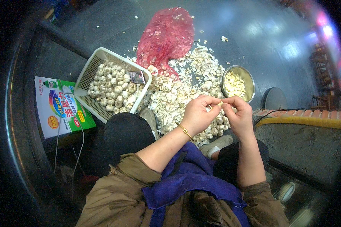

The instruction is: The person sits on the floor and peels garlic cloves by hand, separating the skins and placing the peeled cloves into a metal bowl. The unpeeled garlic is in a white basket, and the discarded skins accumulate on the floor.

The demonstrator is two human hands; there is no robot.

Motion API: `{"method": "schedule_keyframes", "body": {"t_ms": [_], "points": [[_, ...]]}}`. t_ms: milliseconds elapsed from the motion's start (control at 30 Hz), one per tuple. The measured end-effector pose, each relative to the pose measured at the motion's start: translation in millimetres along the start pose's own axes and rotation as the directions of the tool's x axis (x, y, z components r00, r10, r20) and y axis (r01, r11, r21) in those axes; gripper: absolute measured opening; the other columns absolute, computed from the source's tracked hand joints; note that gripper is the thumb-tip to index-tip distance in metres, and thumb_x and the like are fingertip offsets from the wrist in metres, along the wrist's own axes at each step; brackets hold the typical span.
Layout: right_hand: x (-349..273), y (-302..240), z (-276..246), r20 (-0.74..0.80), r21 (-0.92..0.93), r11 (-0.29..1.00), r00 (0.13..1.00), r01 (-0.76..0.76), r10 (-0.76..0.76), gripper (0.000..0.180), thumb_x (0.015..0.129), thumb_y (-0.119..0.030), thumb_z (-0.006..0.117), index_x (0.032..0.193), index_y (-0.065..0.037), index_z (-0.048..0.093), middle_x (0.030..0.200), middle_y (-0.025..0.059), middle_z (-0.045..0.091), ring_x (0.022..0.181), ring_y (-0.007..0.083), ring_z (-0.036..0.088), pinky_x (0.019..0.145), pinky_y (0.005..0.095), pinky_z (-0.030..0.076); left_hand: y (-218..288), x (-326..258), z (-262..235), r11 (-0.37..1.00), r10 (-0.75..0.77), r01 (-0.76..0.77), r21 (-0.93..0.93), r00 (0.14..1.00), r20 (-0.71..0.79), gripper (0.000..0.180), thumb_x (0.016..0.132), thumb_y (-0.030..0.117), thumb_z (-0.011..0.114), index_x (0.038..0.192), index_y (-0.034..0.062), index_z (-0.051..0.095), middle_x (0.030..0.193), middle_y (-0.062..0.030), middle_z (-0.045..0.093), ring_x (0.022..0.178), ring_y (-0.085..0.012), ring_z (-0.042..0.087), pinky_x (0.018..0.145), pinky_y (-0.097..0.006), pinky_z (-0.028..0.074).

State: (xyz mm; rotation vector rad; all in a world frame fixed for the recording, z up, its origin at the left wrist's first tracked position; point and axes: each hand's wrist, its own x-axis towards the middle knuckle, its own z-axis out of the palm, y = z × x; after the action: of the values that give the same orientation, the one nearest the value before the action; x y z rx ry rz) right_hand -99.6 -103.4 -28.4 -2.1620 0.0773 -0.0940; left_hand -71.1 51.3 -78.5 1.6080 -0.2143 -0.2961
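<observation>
- A small pale garlic clove [220, 103] sat pinched between the fingertips of both hands, held up in the air above the heap of papery skins [178, 94] and just short of the steel bowl [248, 81].
- The clove was too small and too covered to tell which way its long axis ran; only a pale sliver showed between the two sets of fingertips.
- The left hand [197, 113], a thin gold bracelet [185, 131] at its wrist, was closed on the clove from the left, thumb and forefinger meeting at it.
- The right hand [238, 115] was closed on the same clove from the right, its fingers curled inward; both hands met at the clove, so neither was nearer.
- The steel bowl, holding peeled cloves, lay just beyond and to the right of the right hand, nearer to it than to the left.
- A white plastic basket [88, 73] of unpeeled garlic bulbs stood to the left, well apart from the hands, on the left hand's side.
- A red mesh sack [165, 36] lay beyond the heap, and a printed cardboard box [60, 106] sat left of the basket.
</observation>
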Motion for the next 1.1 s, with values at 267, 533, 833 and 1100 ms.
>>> {"method": "schedule_keyframes", "body": {"t_ms": [267, 533, 833, 1100], "points": [[-0.3, 4.5, -1.2, 0.033, 0.105, 0.994, 0.999, -0.027, 0.024, 0.009, 0.089, -0.005, 0.063, 0.092, 0.003, 0.067, 0.078, 0.0021, 0.065, 0.071, 0.0072, 0.058, 0.063, 0.0228, 0.046, -0.9, -0.6, 1.8, 0.999, -0.013, 0.014, -0.039, 1.000, 0.012, 0.018, 0.085, 0.012, 0.070, 0.099, 0.0011, 0.073, 0.093, -0.0073, 0.071, 0.085, -0.0114, 0.065, 0.076, -0.026, 0.051], [-0.4, 5.8, -1.2, 0.039, 0.069, 0.998, 0.999, 0.005, -0.007, 0.010, 0.089, -0.005, 0.064, 0.092, 0.004, 0.067, 0.079, 0.0031, 0.065, 0.071, 0.0078, 0.059, 0.063, 0.0229, 0.046, -2.6, -1.6, 2.8, 0.998, 0.012, -0.014, -0.058, 1.000, -0.023, 0.019, 0.083, 0.018, 0.069, 0.095, 0.0050, 0.074, 0.090, -0.0133, 0.071, 0.083, -0.0236, 0.069, 0.073, -0.033, 0.054], [0.9, 7.6, 4.5, -0.020, 0.030, 0.999, 1.000, 0.025, -0.024, 0.010, 0.083, -0.005, 0.066, 0.089, 0.002, 0.067, 0.079, 0.0096, 0.069, 0.075, 0.0139, 0.066, 0.070, 0.0276, 0.051, -2.8, -1.9, 2.2, 0.999, -0.023, 0.024, -0.043, 1.000, 0.008, 0.018, 0.085, 0.010, 0.070, 0.100, 0.0015, 0.073, 0.093, -0.0078, 0.071, 0.086, -0.0120, 0.065, 0.078, -0.026, 0.052], [3.5, 9.5, 9.7, -0.067, 0.038, 0.999, 0.998, 0.010, -0.007, 0.010, 0.082, -0.005, 0.064, 0.088, 0.003, 0.066, 0.081, 0.0105, 0.070, 0.075, 0.0143, 0.066, 0.072, 0.0280, 0.052, -7.3, -1.0, 5.4, 0.995, -0.035, 0.035, -0.097, 0.999, -0.005, 0.016, 0.087, 0.011, 0.072, 0.099, -0.0002, 0.071, 0.092, -0.0049, 0.071, 0.084, -0.0096, 0.064, 0.077, -0.026, 0.052]]}}
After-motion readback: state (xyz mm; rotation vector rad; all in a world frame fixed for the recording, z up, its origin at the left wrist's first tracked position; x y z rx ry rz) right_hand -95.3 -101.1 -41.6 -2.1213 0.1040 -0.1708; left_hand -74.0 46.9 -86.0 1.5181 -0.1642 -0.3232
